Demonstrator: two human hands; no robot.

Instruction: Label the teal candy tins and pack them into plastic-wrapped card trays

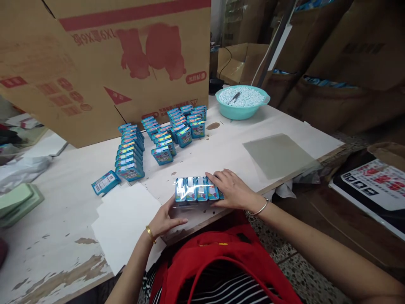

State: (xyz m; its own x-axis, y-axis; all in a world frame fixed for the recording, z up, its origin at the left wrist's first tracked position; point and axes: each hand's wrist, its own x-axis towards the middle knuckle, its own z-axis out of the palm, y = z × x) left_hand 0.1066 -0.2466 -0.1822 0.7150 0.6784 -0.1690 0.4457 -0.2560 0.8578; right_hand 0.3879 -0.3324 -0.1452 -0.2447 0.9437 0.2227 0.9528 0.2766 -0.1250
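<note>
Near the table's front edge lies a clear plastic pack (196, 188) with a row of several small blue boxes inside. My right hand (232, 190) wraps over its right end, fingers on top. At the left end, my left hand (167, 217) touches the pack with its fingertips, the thumb stretched apart below it. Rows of blue boxes (129, 154) stand farther back on the table, with more (185, 135) to their right. One blue box (106, 183) lies flat at the left, beside white paper sheets (126, 219).
A large cardboard carton (104, 63) stands along the table's back. A turquoise basin (242, 110) of small white pieces sits at the back right. A greyish sheet (280, 154) lies at the right; green pads (20, 200) lie at the far left.
</note>
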